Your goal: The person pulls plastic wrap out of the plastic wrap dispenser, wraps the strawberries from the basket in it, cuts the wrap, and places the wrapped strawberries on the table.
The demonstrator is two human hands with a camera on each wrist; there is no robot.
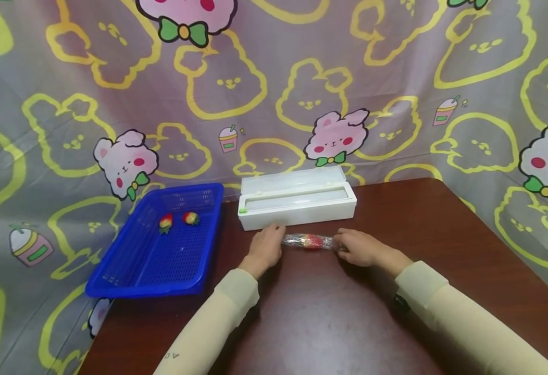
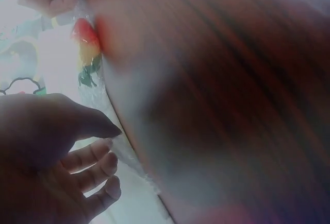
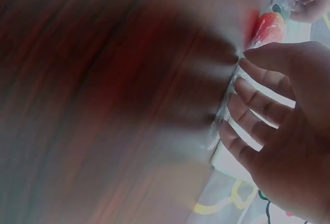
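Two pale sleeves, the left sleeve [image 1: 203,333] and the right sleeve [image 1: 471,317], reach in from the near edge, cuffs at the wrists, over the dark reddish-brown surface [image 1: 330,328]. And it's both hands at work! Left hand [image 1: 266,246] on one end, right hand [image 1: 358,248] on the other, and between them a red and yellow strawberry [image 1: 312,241] wrapped in clear film [image 1: 294,239], lying crosswise near the middle of the surface. Look at the left wrist view: thumb and forefinger meet on the film, a tight pinch, with the other fingers [image 2: 97,175] loosely bent. Over to the right wrist view, and it's the same story, thumb and forefinger nipping the film, the rest spread and gently curved beside it. Green leaves point toward the left hand, the red tip toward the right!

Just behind sits a long white box [image 1: 299,214], its lid [image 1: 293,180] standing up at the back, a small green piece [image 1: 243,211] at its left corner. Off to the left, a blue basket [image 1: 142,290] holds two more strawberries [image 1: 166,222], near each other but apart. And behind it all hangs a grey cloth [image 1: 274,62] with yellow-outlined cartoon animals.
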